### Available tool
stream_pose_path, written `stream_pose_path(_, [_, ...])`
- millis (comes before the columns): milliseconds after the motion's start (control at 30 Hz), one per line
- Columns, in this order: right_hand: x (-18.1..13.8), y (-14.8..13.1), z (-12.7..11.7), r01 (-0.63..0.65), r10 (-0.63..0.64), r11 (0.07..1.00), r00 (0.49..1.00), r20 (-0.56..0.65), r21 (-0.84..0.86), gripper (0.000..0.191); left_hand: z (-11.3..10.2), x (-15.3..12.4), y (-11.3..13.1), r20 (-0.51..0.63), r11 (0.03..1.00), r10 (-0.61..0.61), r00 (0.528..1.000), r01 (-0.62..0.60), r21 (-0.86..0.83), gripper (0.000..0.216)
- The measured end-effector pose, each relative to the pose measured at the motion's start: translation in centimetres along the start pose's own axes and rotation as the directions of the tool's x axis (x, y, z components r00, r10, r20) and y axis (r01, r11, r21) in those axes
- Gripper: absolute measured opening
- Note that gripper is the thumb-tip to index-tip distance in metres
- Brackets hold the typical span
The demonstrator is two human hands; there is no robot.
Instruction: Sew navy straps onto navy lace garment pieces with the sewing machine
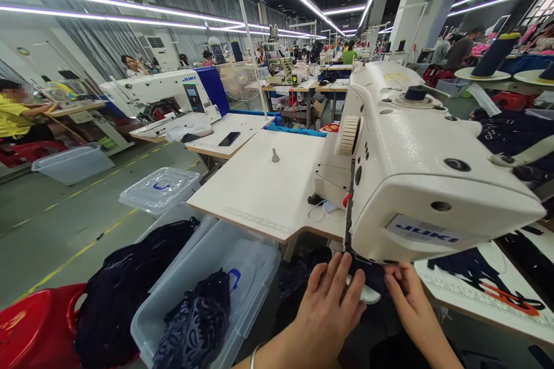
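A white JUKI sewing machine (424, 184) fills the right of the head view. Below its head lies dark navy fabric (374, 277), partly covered by my hands. My left hand (326, 302) rests on the fabric near the needle area, its fingers stretched out and apart. To the right, my right hand (409, 297) has thumb and fingers closed on the fabric's edge. Between the hands a small white machine part (367, 294) shows. The needle and the seam are hidden behind the machine head and my fingers.
Left of the machine extends a white tabletop (259, 173) with a printed ruler. Clear plastic bins (264, 277) hold dark garments (199, 317) below it. A red stool (38, 323) stands at lower left. Orange-and-black scissors (513, 298) lie among dark pieces at right. Other people work behind.
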State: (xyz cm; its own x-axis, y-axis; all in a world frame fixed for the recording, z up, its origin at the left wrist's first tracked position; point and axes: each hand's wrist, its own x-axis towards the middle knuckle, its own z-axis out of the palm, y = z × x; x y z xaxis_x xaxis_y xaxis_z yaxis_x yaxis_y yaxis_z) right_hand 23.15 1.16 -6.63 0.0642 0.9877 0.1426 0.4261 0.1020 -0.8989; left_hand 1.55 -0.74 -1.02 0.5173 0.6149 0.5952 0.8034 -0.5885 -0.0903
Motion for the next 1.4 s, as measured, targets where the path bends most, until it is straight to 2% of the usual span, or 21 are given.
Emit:
stream_pose_path(100, [-1.0,1.9,-0.2,0.031,-0.017,0.993,0.992,0.125,-0.111,0.028,0.2,0.0,0.1,-0.021,1.000,0.005,1.000,-0.005,-0.002,0.038])
stream_pose_path(200, [-2.1,4.2,-0.6,0.067,-0.033,0.978,0.985,0.171,-0.195,0.030,0.4,0.0,0.1,-0.033,1.000,0.009,0.999,-0.010,-0.011,0.039])
stream_pose_path(300, [-3.2,6.0,-1.7,-0.024,0.059,0.980,0.983,0.171,-0.199,0.033,0.5,0.2,0.1,-0.045,1.000,-0.004,0.999,0.003,-0.019,0.040])
stream_pose_path(400, [-3.8,5.9,-3.8,-0.158,0.184,0.971,0.973,0.142,-0.179,0.034,0.4,0.5,0.3,-0.081,0.998,-0.029,0.996,0.025,-0.053,0.037])
stream_pose_path(500, [-4.1,3.3,-6.3,-0.186,0.203,0.975,0.969,0.141,-0.123,0.031,0.0,0.7,0.1,-0.167,0.978,-0.092,0.982,0.058,-0.198,0.014])
stream_pose_path(567, [-4.1,0.6,-7.6,-0.164,0.179,0.981,0.972,0.150,-0.104,0.029,-0.3,0.5,-0.8,-0.269,0.957,-0.161,0.949,0.084,-0.277,0.020])
stream_pose_path(633, [-3.8,-2.4,-7.9,-0.112,0.132,0.984,0.981,0.145,-0.139,0.028,-0.5,0.0,-2.4,-0.347,0.949,-0.243,0.906,0.147,-0.280,0.025])
stream_pose_path(733, [-2.6,-6.2,-6.1,0.102,-0.073,0.972,0.987,0.144,-0.211,0.024,-0.5,-0.7,-5.4,-0.362,0.933,-0.351,0.863,0.290,-0.212,0.023])
stream_pose_path(833, [-0.8,-8.3,-2.6,0.383,-0.341,0.855,0.923,0.178,-0.350,0.022,-0.5,-1.0,-7.5,-0.333,0.920,-0.391,0.858,0.365,-0.141,0.019])
stream_pose_path(900, [0.3,-8.8,-0.6,0.481,-0.467,0.716,0.869,0.166,-0.506,0.026,-0.5,-0.9,-7.6,-0.288,0.950,-0.311,0.906,0.304,-0.070,0.025])
stream_pose_path(933, [0.7,-8.9,0.1,0.496,-0.511,0.645,0.846,0.155,-0.580,0.028,-0.6,-0.7,-7.3,-0.243,0.978,-0.207,0.948,0.205,-0.033,0.030])
stream_pose_path(967, [0.9,-8.9,0.5,0.495,-0.537,0.587,0.830,0.149,-0.641,0.029,-0.8,-0.6,-6.7,-0.185,0.998,-0.060,0.981,0.060,-0.002,0.035])
stream_pose_path(1000, [1.0,-8.9,0.7,0.490,-0.553,0.548,0.820,0.145,-0.678,0.029,-0.9,-0.4,-6.0,-0.116,0.994,0.107,0.987,-0.106,0.015,0.039])
stream_pose_path(1033, [1.0,-8.8,0.8,0.481,-0.550,0.539,0.823,0.143,-0.691,0.028,-1.1,-0.1,-5.2,-0.046,0.966,0.258,0.965,-0.257,0.015,0.040])
stream_pose_path(1100, [0.7,-8.7,0.5,0.444,-0.484,0.620,0.865,0.130,-0.647,0.025,-1.5,0.4,-3.7,0.059,0.910,0.413,0.909,-0.414,-0.004,0.041])
stream_pose_path(1167, [0.4,-8.4,0.1,0.336,-0.333,0.790,0.937,0.101,-0.513,0.020,-1.8,0.8,-2.5,0.128,0.912,0.408,0.904,-0.410,-0.009,0.042])
stream_pose_path(1233, [0.3,-7.9,-0.1,0.172,-0.157,0.935,0.985,0.073,-0.310,0.018,-2.1,1.1,-2.0,0.160,0.928,0.369,0.916,-0.371,-0.021,0.043])
stream_pose_path(1333, [0.7,-7.1,-0.3,0.021,-0.017,0.998,0.997,0.073,-0.053,0.020,-2.4,1.3,-1.9,0.177,0.942,0.336,0.925,-0.330,-0.065,0.042])
stream_pose_path(1400, [1.1,-6.8,-0.4,0.001,0.000,1.000,0.999,0.053,-0.026,0.021,-2.6,1.3,-2.0,0.181,0.950,0.310,0.934,-0.294,-0.106,0.041])
